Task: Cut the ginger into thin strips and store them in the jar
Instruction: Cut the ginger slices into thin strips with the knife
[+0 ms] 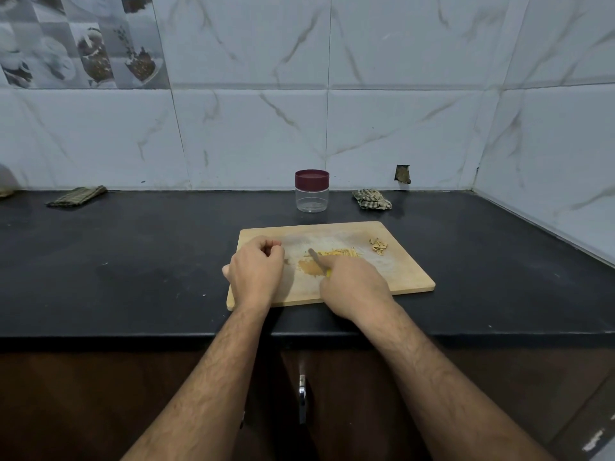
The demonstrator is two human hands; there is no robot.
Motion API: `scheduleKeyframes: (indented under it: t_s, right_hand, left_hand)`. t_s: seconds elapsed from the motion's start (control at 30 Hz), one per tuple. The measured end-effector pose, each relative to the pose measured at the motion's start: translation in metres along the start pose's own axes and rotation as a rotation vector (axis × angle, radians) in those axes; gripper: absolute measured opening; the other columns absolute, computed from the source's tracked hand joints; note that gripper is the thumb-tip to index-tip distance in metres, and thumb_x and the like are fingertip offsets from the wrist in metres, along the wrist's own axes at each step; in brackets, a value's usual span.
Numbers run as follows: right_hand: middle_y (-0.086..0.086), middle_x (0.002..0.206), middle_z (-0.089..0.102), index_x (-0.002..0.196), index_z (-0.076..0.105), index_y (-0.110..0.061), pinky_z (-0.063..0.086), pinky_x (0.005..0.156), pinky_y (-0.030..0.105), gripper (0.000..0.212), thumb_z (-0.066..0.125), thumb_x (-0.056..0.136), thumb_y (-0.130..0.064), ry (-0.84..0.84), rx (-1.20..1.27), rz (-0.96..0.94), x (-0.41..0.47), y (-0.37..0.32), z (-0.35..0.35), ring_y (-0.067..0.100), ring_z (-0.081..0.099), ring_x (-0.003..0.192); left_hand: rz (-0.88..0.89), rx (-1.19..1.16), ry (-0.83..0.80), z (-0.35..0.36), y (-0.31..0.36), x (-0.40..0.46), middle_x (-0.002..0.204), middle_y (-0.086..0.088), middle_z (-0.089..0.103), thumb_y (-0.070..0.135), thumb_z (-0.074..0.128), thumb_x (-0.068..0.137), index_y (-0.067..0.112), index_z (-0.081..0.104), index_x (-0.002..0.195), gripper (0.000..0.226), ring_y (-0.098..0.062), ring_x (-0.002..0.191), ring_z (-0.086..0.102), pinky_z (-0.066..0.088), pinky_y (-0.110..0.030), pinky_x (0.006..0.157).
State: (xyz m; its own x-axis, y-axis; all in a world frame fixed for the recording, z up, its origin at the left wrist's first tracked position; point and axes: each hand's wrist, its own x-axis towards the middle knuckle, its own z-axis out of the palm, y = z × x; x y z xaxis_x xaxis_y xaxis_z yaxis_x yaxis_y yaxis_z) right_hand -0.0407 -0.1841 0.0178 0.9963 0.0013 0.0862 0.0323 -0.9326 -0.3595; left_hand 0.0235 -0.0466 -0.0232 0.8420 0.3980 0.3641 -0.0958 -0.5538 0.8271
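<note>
A wooden cutting board lies on the black counter. On it sit a flat ginger slice, a row of thin yellow ginger strips and a small pile of peel scraps near the far right corner. My right hand grips a knife by its yellow handle, and the knife blade points left over the ginger slice. My left hand rests on the board's left part with fingers curled; whether it holds anything is hidden. A clear jar with a maroon lid on stands behind the board.
The black counter runs to a tiled wall at the back and right. A folded green cloth lies at the back left, a crumpled checked cloth right of the jar. A cabinet handle shows below the counter edge.
</note>
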Motion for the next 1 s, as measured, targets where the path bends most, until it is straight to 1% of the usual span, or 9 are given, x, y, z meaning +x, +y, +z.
scheduleKeyframes:
  t_s: [0.07, 0.3, 0.47, 0.53, 0.67, 0.77, 0.87, 0.93, 1.0]
  right_hand:
    - [0.000, 0.136, 0.058, 0.149, 0.038, -0.041, 0.046, 0.088, 0.032, 0.065, 0.045, 0.091, -0.011, -0.010, -0.025, -0.001, 0.003, -0.003, 0.002, 0.022, 0.055, 0.121]
    - [0.000, 0.126, 0.062, 0.144, 0.046, -0.033, 0.040, 0.076, 0.031, 0.061, 0.043, 0.088, -0.009, 0.021, -0.037, 0.078, 0.003, 0.004, 0.000, 0.024, 0.058, 0.113]
    - [0.007, 0.114, 0.064, 0.121, 0.056, -0.016, 0.040, 0.070, 0.033, 0.036, 0.044, 0.089, -0.007, 0.045, 0.086, 0.026, 0.008, -0.007, 0.007, 0.026, 0.052, 0.092]
    - [0.008, 0.113, 0.064, 0.118, 0.057, -0.012, 0.040, 0.071, 0.033, 0.032, 0.044, 0.090, -0.008, 0.028, 0.114, 0.038, 0.011, -0.008, 0.011, 0.025, 0.048, 0.088]
    - [0.009, 0.116, 0.064, 0.127, 0.057, -0.011, 0.043, 0.073, 0.032, 0.040, 0.043, 0.089, -0.007, 0.012, 0.156, 0.041, 0.015, -0.004, 0.017, 0.025, 0.051, 0.090]
    - [0.009, 0.110, 0.065, 0.131, 0.057, -0.011, 0.045, 0.071, 0.031, 0.044, 0.042, 0.089, -0.008, 0.010, 0.188, 0.025, 0.017, -0.001, 0.017, 0.028, 0.059, 0.091]
    - [0.007, 0.092, 0.067, 0.124, 0.059, -0.012, 0.054, 0.064, 0.034, 0.039, 0.041, 0.089, -0.011, 0.012, 0.266, 0.017, 0.018, 0.006, 0.019, 0.025, 0.067, 0.072]
    - [0.002, 0.076, 0.063, 0.122, 0.059, -0.013, 0.049, 0.049, 0.029, 0.037, 0.039, 0.091, -0.011, 0.023, 0.361, 0.031, 0.018, 0.010, 0.021, 0.017, 0.063, 0.048]
    - [0.000, 0.071, 0.060, 0.125, 0.058, -0.013, 0.042, 0.043, 0.024, 0.039, 0.039, 0.091, -0.012, 0.042, 0.419, 0.046, 0.019, 0.013, 0.022, 0.013, 0.058, 0.040]
  left_hand:
    - [0.001, 0.005, 0.006, 0.000, -0.001, 0.000, 0.078, 0.015, 0.065, 0.023, 0.053, 0.088, 0.033, 0.069, 0.086, 0.019, -0.010, 0.080, 0.053, 0.028, -0.034, 0.088]
    - [0.003, -0.002, 0.008, -0.001, 0.000, 0.000, 0.079, 0.015, 0.065, 0.023, 0.052, 0.088, 0.032, 0.069, 0.087, 0.019, -0.009, 0.081, 0.053, 0.030, -0.035, 0.090]
    - [-0.077, -0.121, -0.005, -0.006, 0.001, 0.002, 0.081, 0.017, 0.066, 0.026, 0.054, 0.086, 0.034, 0.069, 0.086, 0.018, -0.013, 0.090, 0.060, 0.042, -0.046, 0.101]
    - [-0.112, -0.228, -0.020, -0.009, -0.001, 0.005, 0.079, 0.014, 0.069, 0.026, 0.054, 0.083, 0.033, 0.071, 0.086, 0.018, -0.016, 0.088, 0.065, 0.048, -0.047, 0.096]
    - [-0.120, -0.335, -0.014, -0.018, -0.006, 0.014, 0.076, 0.010, 0.069, 0.020, 0.058, 0.086, 0.032, 0.071, 0.085, 0.018, -0.013, 0.073, 0.062, 0.054, -0.033, 0.076]
    - [-0.115, -0.347, -0.030, -0.024, -0.010, 0.024, 0.088, 0.012, 0.069, 0.018, 0.058, 0.091, 0.030, 0.071, 0.092, 0.018, -0.006, 0.080, 0.062, 0.052, -0.028, 0.077]
    - [-0.098, -0.341, -0.073, -0.030, -0.014, 0.033, 0.097, 0.011, 0.067, 0.014, 0.059, 0.093, 0.027, 0.069, 0.098, 0.017, -0.005, 0.093, 0.062, 0.048, -0.024, 0.080]
    - [-0.091, -0.339, -0.082, -0.033, -0.016, 0.038, 0.099, 0.009, 0.067, 0.013, 0.059, 0.094, 0.026, 0.069, 0.100, 0.017, -0.008, 0.095, 0.062, 0.049, -0.023, 0.080]
    - [-0.091, -0.319, -0.086, -0.035, -0.019, 0.041, 0.101, 0.007, 0.068, 0.013, 0.060, 0.094, 0.025, 0.069, 0.100, 0.016, -0.008, 0.097, 0.062, 0.049, -0.022, 0.079]
